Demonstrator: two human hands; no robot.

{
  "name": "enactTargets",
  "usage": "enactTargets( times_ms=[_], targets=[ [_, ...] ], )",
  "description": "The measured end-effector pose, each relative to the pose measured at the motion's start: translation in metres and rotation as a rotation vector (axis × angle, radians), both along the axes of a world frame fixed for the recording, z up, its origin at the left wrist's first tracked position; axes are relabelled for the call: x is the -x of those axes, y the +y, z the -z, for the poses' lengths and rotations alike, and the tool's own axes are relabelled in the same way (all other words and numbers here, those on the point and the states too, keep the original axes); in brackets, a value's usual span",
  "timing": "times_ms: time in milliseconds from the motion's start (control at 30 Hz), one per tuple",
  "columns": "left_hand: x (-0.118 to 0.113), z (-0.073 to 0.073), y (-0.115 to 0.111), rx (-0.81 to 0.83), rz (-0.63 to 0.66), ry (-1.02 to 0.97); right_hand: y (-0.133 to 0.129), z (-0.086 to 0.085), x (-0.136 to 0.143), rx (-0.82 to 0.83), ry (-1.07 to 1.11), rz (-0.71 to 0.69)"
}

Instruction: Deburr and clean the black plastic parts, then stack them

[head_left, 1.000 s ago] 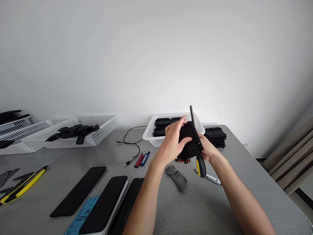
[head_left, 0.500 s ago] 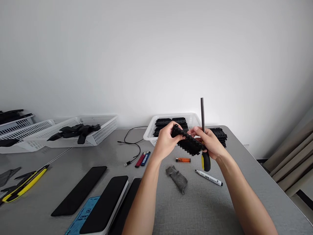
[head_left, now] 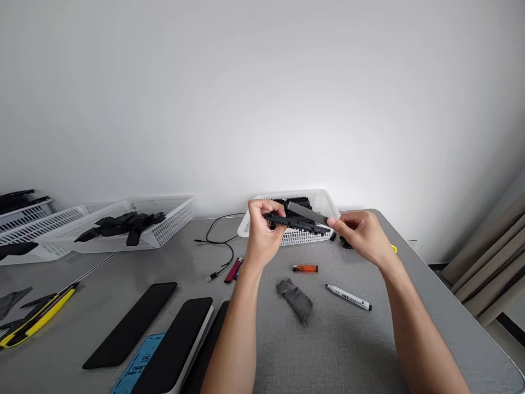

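Observation:
My left hand (head_left: 262, 236) pinches one end of a black plastic piece with notched edges (head_left: 307, 225), tilted nearly edge-on above the table. In my right hand (head_left: 366, 238) is a flat metal file (head_left: 305, 211), its blade pointing left just over the piece; I cannot tell whether the two touch. The file's handle is mostly hidden by the hand, with a bit of yellow showing behind it. Behind both hands stands a white basket (head_left: 328, 203) holding more such black pieces. Below lie an orange lighter (head_left: 305, 268), a crumpled grey cloth (head_left: 295, 301) and a white marker (head_left: 348, 297).
To the left are a red lighter (head_left: 233, 270), a black USB cable (head_left: 226, 241), flat black slabs (head_left: 131, 324), a blue box (head_left: 137, 364) and a yellow-black tool (head_left: 41, 320). White baskets (head_left: 176, 219) with black parts stand against the wall. A curtain (head_left: 488, 268) hangs at right.
The file has swung from upright to nearly level, pointing left over the black piece. The piece has turned edge-on, and my right hand has moved right, off its end.

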State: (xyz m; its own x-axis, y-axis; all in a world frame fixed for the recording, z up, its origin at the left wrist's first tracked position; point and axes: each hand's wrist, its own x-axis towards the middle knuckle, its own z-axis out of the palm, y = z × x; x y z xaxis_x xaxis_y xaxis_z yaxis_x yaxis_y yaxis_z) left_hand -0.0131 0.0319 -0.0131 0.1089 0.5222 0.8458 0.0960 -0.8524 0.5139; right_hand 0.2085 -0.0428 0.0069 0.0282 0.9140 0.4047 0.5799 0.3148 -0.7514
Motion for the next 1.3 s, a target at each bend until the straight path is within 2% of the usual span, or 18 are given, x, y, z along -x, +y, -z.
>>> enactTargets(
  times_ms=[167, 433, 667, 933, 1133, 1300],
  targets=[
    [0.0, 0.0, 0.001, -0.036, 0.009, 0.025, -0.009, -0.004, 0.007, -0.045, -0.161, 0.075],
    [0.002, -0.003, -0.001, -0.108, 0.012, 0.036, -0.011, -0.003, 0.013, -0.086, -0.245, 0.112],
    [0.009, -0.002, 0.005, -0.113, -0.015, 0.031, -0.007, -0.003, -0.001, -0.084, -0.259, 0.134],
    [0.005, -0.003, 0.0, -0.129, -0.002, 0.044, -0.008, 0.0, 0.012, -0.088, -0.241, 0.105],
    [0.01, -0.003, 0.003, -0.115, -0.002, 0.028, -0.007, -0.001, 0.003, -0.068, -0.246, 0.111],
    [0.005, -0.003, 0.001, -0.126, -0.007, 0.017, -0.008, -0.001, 0.008, -0.069, -0.216, 0.077]
  ],
)
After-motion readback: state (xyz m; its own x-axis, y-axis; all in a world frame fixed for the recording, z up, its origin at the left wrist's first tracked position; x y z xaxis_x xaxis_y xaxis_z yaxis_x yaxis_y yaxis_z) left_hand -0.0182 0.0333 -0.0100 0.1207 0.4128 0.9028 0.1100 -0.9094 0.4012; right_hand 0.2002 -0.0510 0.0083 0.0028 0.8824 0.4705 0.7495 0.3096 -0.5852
